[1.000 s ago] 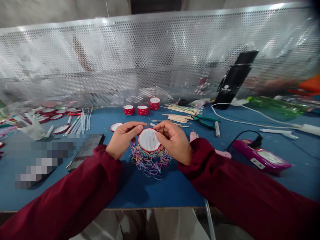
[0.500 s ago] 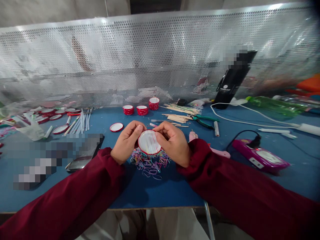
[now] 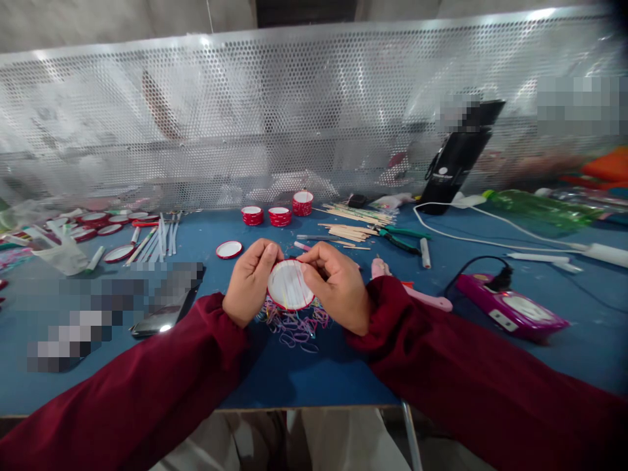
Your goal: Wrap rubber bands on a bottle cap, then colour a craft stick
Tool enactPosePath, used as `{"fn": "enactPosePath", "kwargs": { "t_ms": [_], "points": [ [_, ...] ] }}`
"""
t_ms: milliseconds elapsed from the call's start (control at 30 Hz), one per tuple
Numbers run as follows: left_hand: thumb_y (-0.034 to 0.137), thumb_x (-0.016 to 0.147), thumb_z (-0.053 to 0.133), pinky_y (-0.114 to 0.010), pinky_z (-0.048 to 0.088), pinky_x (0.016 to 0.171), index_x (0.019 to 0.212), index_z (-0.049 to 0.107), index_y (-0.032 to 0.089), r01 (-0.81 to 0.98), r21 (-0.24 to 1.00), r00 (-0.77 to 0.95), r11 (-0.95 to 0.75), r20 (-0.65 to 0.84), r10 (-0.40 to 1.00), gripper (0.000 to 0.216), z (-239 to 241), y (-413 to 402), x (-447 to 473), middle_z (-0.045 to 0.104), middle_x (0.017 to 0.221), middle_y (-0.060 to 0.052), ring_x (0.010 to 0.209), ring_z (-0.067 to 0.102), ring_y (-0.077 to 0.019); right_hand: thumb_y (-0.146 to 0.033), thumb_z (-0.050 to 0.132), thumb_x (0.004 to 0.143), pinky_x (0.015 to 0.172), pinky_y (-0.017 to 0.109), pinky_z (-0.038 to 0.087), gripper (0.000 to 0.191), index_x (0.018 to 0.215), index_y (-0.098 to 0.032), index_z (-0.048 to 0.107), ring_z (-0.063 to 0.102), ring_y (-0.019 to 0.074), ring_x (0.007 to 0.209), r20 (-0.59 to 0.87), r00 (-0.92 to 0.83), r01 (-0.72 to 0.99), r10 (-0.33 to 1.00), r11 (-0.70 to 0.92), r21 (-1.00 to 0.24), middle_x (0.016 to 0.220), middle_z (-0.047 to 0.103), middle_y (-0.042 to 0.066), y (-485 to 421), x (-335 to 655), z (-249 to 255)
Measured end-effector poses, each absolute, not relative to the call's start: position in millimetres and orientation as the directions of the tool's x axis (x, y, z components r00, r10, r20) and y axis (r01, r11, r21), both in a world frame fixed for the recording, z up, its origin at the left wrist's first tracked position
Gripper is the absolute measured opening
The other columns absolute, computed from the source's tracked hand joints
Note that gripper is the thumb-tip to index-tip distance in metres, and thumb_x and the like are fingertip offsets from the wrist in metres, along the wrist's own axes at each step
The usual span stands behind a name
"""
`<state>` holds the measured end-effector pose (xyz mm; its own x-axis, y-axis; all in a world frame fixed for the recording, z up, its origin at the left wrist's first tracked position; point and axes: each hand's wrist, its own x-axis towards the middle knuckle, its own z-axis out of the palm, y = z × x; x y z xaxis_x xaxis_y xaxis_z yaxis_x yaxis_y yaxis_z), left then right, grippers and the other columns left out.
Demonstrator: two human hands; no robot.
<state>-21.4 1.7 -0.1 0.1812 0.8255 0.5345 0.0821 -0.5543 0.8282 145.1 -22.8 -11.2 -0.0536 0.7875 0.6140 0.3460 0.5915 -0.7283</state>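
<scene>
so the person's got a round white disc with a red rim point(image 3: 288, 288) up between both hands, tilted so its white face shows, with thin coloured strands across it; left hand point(image 3: 249, 281) has its fingers clamped on the rim at the left, right hand point(image 3: 339, 286) has its fingers clamped on the right side, thumb near the edge; a messy pile of little coloured loops point(image 3: 298, 333) sits on the blue table point(image 3: 294, 386) just below the disc, partly hidden by it; a similar red-rimmed disc point(image 3: 229, 249) lies flat near the left hand; further back there are three red-and-white stacks point(image 3: 280, 217), some wooden sticks point(image 3: 349, 231) and green-handled pliers point(image 3: 400, 239)
</scene>
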Motion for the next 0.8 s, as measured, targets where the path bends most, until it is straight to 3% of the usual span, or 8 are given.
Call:
{"fn": "enactPosePath", "kwargs": {
  "t_ms": [267, 400, 567, 800],
  "points": [
    [0.041, 0.103, 0.045, -0.025, 0.038, 0.065, 0.081, 0.057, 0.019, 0.066, 0.821, 0.197, -0.567, 0.547, 0.814, 0.033, -4, 5, -22, 0.052, 0.077, 0.0, 0.071, 0.045, -0.0128, -0.021, 0.057, 0.089, 0.054, 0.024, 0.043, 0.003, 0.089, -0.022, 0.06, 0.057, 0.012, 0.058, 0.643, -0.061, 0.355, 0.764, 0.618, -0.701, 0.069, 0.062, -0.003, -22, 145, -12],
    [0.05, 0.1, 0.046, -0.024, 0.035, 0.054, 0.097, 0.063, 0.019, 0.01, 0.909, 0.23, -0.417, 0.404, 0.885, 0.035, -4, 8, -25, 0.054, 0.074, 0.001, 0.06, 0.043, -0.0111, -0.023, 0.058, 0.089, 0.055, 0.025, 0.044, 0.002, 0.09, -0.022, 0.06, 0.058, 0.0121, 0.058, 0.654, -0.026, 0.378, 0.756, 0.613, -0.694, 0.07, 0.064, -0.003, -14, 151, -11],
    [0.053, 0.09, 0.062, -0.021, 0.03, 0.047, 0.07, 0.054, 0.018, 0.016, 0.947, 0.378, -0.321, 0.291, 0.879, 0.041, 1, 13, -31, 0.046, 0.056, 0.005, 0.05, 0.039, -0.0077, -0.027, 0.057, 0.092, 0.058, 0.028, 0.046, 0.007, 0.095, -0.022, 0.061, 0.062, 0.0143, 0.062, 0.67, 0.013, 0.427, 0.742, 0.602, -0.675, 0.074, 0.068, 0.0, -5, 162, -8],
    [0.053, 0.085, 0.067, -0.019, 0.027, 0.045, 0.068, 0.052, 0.018, 0.001, 0.964, 0.307, -0.266, 0.253, 0.918, 0.042, 2, 21, -35, 0.048, 0.055, 0.005, 0.047, 0.038, -0.0057, -0.044, 0.045, 0.102, 0.05, 0.028, 0.047, 0.031, 0.111, -0.022, 0.066, 0.059, 0.0128, 0.051, 0.546, -0.106, 0.305, 0.831, 0.55, -0.777, 0.065, 0.062, -0.002, -5, 167, -2]
  ]
}}
